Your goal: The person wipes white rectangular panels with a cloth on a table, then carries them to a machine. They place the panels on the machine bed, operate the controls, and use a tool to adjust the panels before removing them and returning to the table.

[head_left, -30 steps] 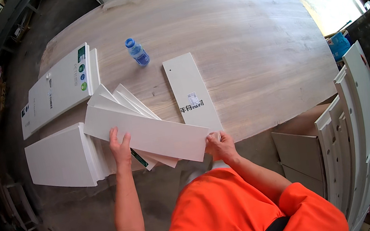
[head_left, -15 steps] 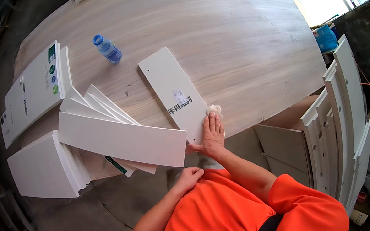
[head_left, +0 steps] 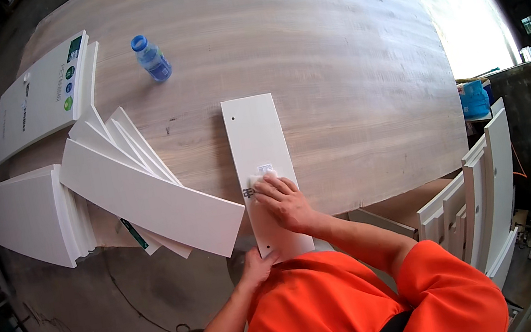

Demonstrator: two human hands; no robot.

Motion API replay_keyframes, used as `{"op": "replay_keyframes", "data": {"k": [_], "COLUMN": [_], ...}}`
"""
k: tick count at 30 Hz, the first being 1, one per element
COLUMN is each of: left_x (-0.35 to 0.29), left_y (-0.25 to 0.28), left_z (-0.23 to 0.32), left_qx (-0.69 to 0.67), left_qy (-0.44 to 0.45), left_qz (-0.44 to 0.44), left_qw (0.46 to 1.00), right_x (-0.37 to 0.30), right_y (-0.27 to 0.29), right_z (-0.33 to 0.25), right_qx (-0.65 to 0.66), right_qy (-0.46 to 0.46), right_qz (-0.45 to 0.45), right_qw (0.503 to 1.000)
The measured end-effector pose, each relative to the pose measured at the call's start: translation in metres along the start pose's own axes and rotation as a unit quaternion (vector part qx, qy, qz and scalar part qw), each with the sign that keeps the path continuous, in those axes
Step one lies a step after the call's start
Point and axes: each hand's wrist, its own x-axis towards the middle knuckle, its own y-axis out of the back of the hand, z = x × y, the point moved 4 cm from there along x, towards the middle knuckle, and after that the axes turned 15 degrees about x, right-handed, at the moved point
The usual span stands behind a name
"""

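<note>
A long white panel (head_left: 260, 132) lies on the table in front of me, pointing away, with a small hole near each end and a paper label at its middle. My right hand (head_left: 284, 206) presses a crumpled white wipe (head_left: 258, 179) onto it beside the label, fingers over the wipe. Dark print on the panel is partly covered by that hand. At the panel's near end, my left hand (head_left: 257, 265) grips the left corner, its fingers partly hidden under the edge.
White boards (head_left: 152, 194) lie fanned out left of the panel, beside stacked boards (head_left: 29, 210) and labelled boards (head_left: 39, 97). A blue-capped bottle (head_left: 153, 60) stands farther back on the wooden table (head_left: 347, 69). More panels (head_left: 483, 180) lean upright at the right, near a blue package (head_left: 474, 99).
The panel has turned straighter and come nearer to me. My right hand moved with the wipe from its right edge onto its middle. My left hand has gone to its near corner.
</note>
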Motion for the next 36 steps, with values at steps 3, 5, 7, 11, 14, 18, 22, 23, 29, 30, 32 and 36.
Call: {"op": "replay_keyframes", "data": {"k": [3, 5, 7, 11, 14, 18, 22, 23, 29, 30, 32, 36], "left_x": [-0.022, -0.032, -0.042, -0.058, -0.045, -0.025, -0.011, 0.001, 0.036, 0.036, 0.033, 0.036], "left_y": [-0.004, -0.007, -0.009, 0.006, -0.007, -0.035, -0.019, -0.019, 0.027, 0.028, 0.030, 0.030], "left_z": [0.012, 0.020, 0.032, 0.086, 0.108, 0.090, -0.022, -0.062, -0.024, -0.021, -0.013, -0.011], "left_qx": [-0.062, -0.079, -0.087, 0.208, 0.397, 0.458, 0.088, -0.026, -0.219, -0.204, -0.186, -0.180], "left_qy": [-0.050, -0.025, -0.023, -0.192, -0.294, -0.320, 0.040, 0.088, 0.168, 0.177, 0.192, 0.196], "left_qz": [0.045, 0.074, 0.092, 0.215, 0.205, 0.176, 0.059, 0.089, 0.124, 0.119, 0.107, 0.100], "left_qw": [0.996, 0.994, 0.992, 0.935, 0.845, 0.811, 0.994, 0.992, 0.953, 0.955, 0.958, 0.959], "right_x": [0.089, 0.146, 0.161, 0.097, 0.004, -0.073, -0.037, -0.007, 0.007, 0.012, 0.030, 0.106], "right_y": [-0.002, 0.015, 0.040, 0.080, 0.083, 0.115, 0.137, 0.139, -0.035, -0.038, -0.022, 0.078], "right_z": [0.029, 0.065, 0.124, 0.141, 0.144, 0.151, 0.136, 0.112, 0.034, 0.040, 0.072, 0.173], "right_qx": [0.045, 0.074, 0.027, 0.342, 0.475, 0.433, 0.218, 0.145, 0.062, 0.069, -0.017, -0.187], "right_qy": [0.017, -0.018, -0.086, -0.279, -0.235, -0.272, -0.171, -0.161, 0.082, 0.086, 0.048, -0.158], "right_qz": [0.071, 0.152, 0.309, 0.391, 0.490, 0.643, 0.488, 0.414, -0.106, -0.135, -0.109, 0.093], "right_qw": [0.996, 0.985, 0.947, 0.807, 0.692, 0.570, 0.828, 0.884, 0.989, 0.985, 0.993, 0.965]}}
